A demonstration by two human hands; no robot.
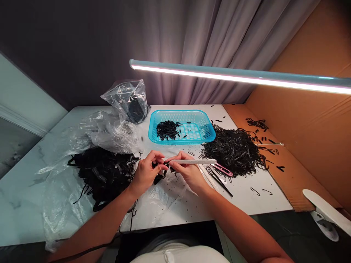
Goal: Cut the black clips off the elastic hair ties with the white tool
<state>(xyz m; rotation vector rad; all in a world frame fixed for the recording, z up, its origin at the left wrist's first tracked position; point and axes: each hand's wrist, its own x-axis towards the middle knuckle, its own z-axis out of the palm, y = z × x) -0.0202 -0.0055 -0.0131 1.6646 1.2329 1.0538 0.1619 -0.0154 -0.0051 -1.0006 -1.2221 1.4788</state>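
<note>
Head view: black loops (233, 153), blue basket (181, 112)

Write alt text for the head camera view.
A person's left hand pinches black loops while the right hand holds a pink-tipped white stick above a white table. One heap of black loops lies to the left, another to the right, and a blue plastic basket behind holds short black pieces.

Bright LED tube light (241, 75), glare, curved edges
</note>
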